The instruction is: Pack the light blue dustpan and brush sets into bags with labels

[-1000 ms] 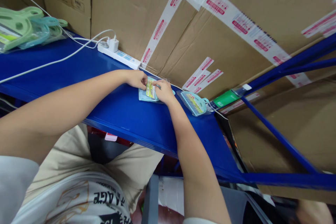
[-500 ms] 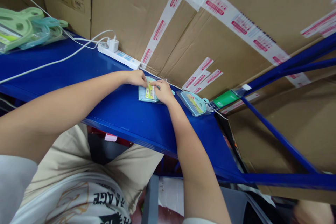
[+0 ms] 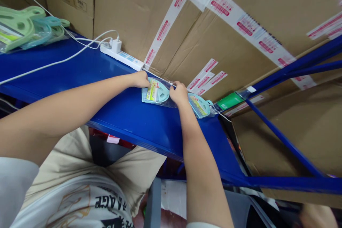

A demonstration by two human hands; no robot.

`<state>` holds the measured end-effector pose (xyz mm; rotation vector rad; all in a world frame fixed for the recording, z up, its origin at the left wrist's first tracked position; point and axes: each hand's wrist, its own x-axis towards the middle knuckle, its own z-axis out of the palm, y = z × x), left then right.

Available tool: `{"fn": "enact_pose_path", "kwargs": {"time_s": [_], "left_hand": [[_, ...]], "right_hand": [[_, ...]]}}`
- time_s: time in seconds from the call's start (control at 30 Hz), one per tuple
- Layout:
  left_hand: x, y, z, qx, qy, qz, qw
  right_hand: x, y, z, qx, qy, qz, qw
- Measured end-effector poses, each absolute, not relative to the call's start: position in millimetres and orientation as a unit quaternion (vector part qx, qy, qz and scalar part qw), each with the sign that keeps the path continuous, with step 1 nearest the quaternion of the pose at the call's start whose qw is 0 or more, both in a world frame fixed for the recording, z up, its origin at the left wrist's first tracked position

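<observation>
A small light-blue dustpan and brush set (image 3: pixel 162 94) lies on the blue shelf in a clear plastic bag, with a yellow-and-white label on its left part. My left hand (image 3: pixel 141 79) has its fingers closed at the bag's upper left edge, beside the label. At the opposite end, my right hand (image 3: pixel 179 92) has its fingers pinched on the loose clear plastic past the dustpan's handle. Another light-blue bagged dustpan set (image 3: pixel 199 106) rests just right of my right hand, partly covered by it.
A bottle with a green label (image 3: pixel 231 100) lies at the shelf's right end. Behind the bags is a white power strip (image 3: pixel 123 57) with plug and cables. Green and blue bagged dustpans (image 3: pixel 25 28) sit far left. A large taped carton (image 3: pixel 120 7) stands along the back.
My right hand has moved right, off the label to the bag's right end, uncovering the dustpan's handle. My left hand stays at the left edge.
</observation>
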<state>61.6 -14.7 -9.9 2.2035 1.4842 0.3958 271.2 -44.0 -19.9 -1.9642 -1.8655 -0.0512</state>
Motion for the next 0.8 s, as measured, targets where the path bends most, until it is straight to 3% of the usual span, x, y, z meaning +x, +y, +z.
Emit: {"fn": "enact_pose_path", "kwargs": {"time_s": [0.13, 0.8], "left_hand": [[63.5, -17.3, -9.6, 0.791, 0.561, 0.140, 0.200], [62.6, -11.9, -15.2, 0.793, 0.557, 0.163, 0.185]], "right_hand": [[283.8, -42.3, -18.6, -0.752, -0.636, 0.003, 0.171], [285.4, -42.8, -13.6, -0.748, -0.636, 0.017, 0.187]]}}
